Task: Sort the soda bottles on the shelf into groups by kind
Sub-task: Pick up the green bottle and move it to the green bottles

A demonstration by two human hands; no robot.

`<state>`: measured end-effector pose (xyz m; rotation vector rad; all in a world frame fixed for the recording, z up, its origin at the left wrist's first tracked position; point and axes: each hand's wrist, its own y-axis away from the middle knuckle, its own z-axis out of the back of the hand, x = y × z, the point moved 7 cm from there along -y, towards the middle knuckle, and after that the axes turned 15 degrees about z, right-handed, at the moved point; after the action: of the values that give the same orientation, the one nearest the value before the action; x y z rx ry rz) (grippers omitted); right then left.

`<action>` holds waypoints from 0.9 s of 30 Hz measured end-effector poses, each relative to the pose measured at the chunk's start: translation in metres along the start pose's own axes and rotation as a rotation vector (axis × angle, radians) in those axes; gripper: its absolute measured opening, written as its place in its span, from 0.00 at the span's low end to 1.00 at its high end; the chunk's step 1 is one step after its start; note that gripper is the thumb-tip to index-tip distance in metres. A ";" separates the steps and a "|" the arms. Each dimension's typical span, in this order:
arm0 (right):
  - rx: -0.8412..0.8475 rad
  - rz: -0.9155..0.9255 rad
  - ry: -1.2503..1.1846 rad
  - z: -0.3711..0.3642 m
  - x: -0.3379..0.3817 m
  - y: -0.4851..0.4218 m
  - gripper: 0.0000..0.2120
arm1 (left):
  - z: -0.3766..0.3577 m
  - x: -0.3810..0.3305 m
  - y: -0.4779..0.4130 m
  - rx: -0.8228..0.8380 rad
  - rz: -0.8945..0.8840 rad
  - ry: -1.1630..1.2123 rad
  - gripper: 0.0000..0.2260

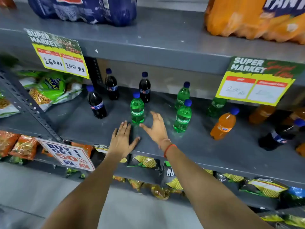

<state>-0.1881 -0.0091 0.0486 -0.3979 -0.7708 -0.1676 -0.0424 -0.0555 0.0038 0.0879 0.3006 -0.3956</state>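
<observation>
On the grey shelf [189, 146] stand small soda bottles with blue caps. Three dark cola bottles are at the left: one at the front [96, 103], one behind it [111, 85] and one further right [144, 87]. A green Sprite bottle [137, 109] stands alone in the middle. Two more Sprite bottles [182, 119] [182, 95] are to its right, a further one [215, 106] under the price sign. An orange Fanta bottle [223, 124] and a dark cola bottle [279, 136] stand at the right. My left hand [121, 140] lies flat and open on the shelf. My right hand [156, 127] is open just right of the middle Sprite bottle, holding nothing.
More orange bottles [262, 113] sit in shadow at the far right. Price signs [254, 83] [61, 57] hang from the upper shelf, which carries wrapped multipacks [85, 9]. Snack bags [47, 90] lie left of a slanted steel upright [28, 104]. Chip bags [148, 162] fill the shelf below.
</observation>
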 end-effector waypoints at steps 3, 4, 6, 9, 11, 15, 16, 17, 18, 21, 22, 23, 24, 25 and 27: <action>-0.022 -0.024 -0.068 0.000 0.007 -0.014 0.37 | -0.004 -0.006 -0.004 0.022 0.015 -0.032 0.36; -0.034 -0.038 -0.077 -0.001 0.009 -0.020 0.38 | -0.005 -0.008 -0.004 0.029 0.014 -0.044 0.36; -0.064 -0.067 -0.104 -0.011 0.008 -0.026 0.38 | -0.010 -0.008 -0.005 0.005 0.006 -0.055 0.37; -0.126 -0.089 -0.125 -0.019 0.006 -0.031 0.33 | -0.009 -0.004 -0.006 -0.040 0.010 -0.073 0.39; -0.153 -0.104 -0.117 -0.023 0.004 -0.035 0.27 | -0.010 -0.004 -0.006 -0.055 0.009 -0.081 0.41; -0.178 -0.112 -0.087 -0.023 0.004 -0.038 0.23 | -0.012 -0.004 -0.005 -0.061 0.005 -0.098 0.41; -0.183 -0.106 -0.082 -0.022 0.004 -0.036 0.22 | -0.012 -0.004 -0.005 -0.059 0.004 -0.099 0.41; -0.193 -0.105 -0.083 -0.019 0.004 -0.032 0.21 | -0.012 -0.003 -0.005 -0.055 0.007 -0.101 0.42; -0.212 -0.101 -0.087 -0.015 0.004 -0.027 0.20 | -0.012 -0.003 -0.005 -0.058 0.009 -0.098 0.42; -0.292 -0.075 -0.105 0.002 0.002 -0.003 0.18 | -0.011 -0.001 -0.005 -0.056 0.013 -0.092 0.42; -0.315 -0.065 -0.098 0.011 -0.002 0.007 0.18 | -0.012 -0.001 -0.004 -0.055 0.009 -0.094 0.42; -0.330 -0.056 -0.086 0.021 -0.006 0.018 0.17 | -0.011 -0.002 -0.004 -0.054 0.005 -0.095 0.42; -0.339 -0.050 -0.073 0.031 -0.010 0.028 0.18 | -0.011 -0.002 -0.004 -0.052 0.003 -0.099 0.42; -0.354 -0.050 -0.064 0.043 -0.016 0.038 0.18 | -0.010 -0.003 -0.004 -0.049 -0.002 -0.113 0.42; -0.393 -0.056 -0.055 0.067 -0.029 0.058 0.18 | -0.010 -0.001 -0.005 -0.034 0.001 -0.140 0.42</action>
<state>-0.2349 0.0712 0.0550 -0.7554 -0.8037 -0.3645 -0.0480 -0.0587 -0.0059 0.0273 0.1694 -0.3937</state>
